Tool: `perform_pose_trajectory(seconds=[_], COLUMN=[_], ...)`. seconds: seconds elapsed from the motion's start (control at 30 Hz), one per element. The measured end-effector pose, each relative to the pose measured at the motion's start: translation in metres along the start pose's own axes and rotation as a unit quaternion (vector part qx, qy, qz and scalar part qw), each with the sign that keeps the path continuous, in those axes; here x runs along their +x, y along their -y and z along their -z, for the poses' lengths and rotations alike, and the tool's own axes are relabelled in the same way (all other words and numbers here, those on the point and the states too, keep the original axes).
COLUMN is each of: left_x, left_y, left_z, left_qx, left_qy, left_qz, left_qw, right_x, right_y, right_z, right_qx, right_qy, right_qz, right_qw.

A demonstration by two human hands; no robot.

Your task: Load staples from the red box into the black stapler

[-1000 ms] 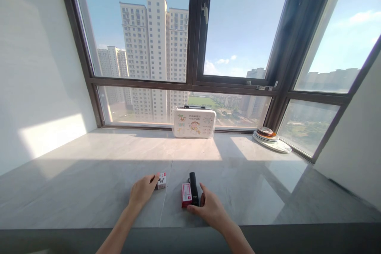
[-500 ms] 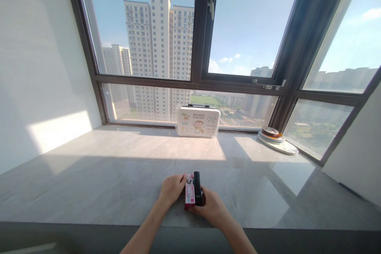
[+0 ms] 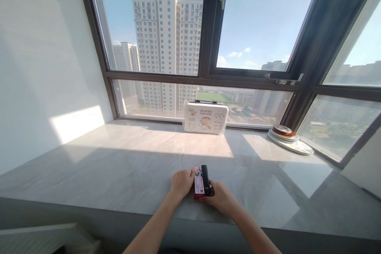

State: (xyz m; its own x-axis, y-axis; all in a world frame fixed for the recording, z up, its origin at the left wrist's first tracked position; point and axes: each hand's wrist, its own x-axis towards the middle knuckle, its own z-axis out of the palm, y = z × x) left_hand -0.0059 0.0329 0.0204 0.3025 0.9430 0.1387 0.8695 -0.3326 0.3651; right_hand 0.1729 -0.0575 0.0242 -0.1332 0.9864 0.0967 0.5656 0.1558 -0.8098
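Observation:
A small red-and-white cardboard box (image 3: 199, 185) stands on the grey stone sill, with a printed label on its face. Close against its right side is a slim black object that looks like a stapler (image 3: 205, 180). My left hand (image 3: 182, 182) is closed at the box's left side, its thumb near the top edge. My right hand (image 3: 222, 197) curls around the black stapler from the right, and its thumb reaches across the box's lower end. The fingertips behind both things are hidden.
Against the window stands a white cartoon-printed case (image 3: 206, 118) with a dark handle. Stacked plates (image 3: 290, 143) lie at the right by the window frame (image 3: 297, 99). The sill's front edge (image 3: 98, 208) runs below my forearms. A pale slatted object (image 3: 44, 238) shows at lower left.
The view has shifted, so the scene sits further right and slightly higher. Both hands keep the same hold on the box and the stapler.

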Motion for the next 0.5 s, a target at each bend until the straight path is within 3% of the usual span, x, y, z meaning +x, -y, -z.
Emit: perform_pose_trajectory(seconds=[0.1,0.2,0.5], left_x=[0.007,0.017,0.052], left_y=[-0.015,-0.042,-0.168], left_z=[-0.007,-0.021,-0.076], left_qx=[-0.003,-0.013,-0.044], left_qy=[0.006,0.019,0.060], left_qz=[-0.009,-0.039,-0.135], left_qw=[1.000,0.999,0.988], right_x=[-0.001,-0.012,-0.060], right_y=[-0.014,-0.037,-0.112], right_z=[0.016,0.044,0.147], right_qx=[-0.015,-0.019,-0.044], right_qy=[-0.001,-0.008,-0.052], right_qz=[-0.010,-0.023,-0.120], right_qw=[1.000,1.000,0.990])
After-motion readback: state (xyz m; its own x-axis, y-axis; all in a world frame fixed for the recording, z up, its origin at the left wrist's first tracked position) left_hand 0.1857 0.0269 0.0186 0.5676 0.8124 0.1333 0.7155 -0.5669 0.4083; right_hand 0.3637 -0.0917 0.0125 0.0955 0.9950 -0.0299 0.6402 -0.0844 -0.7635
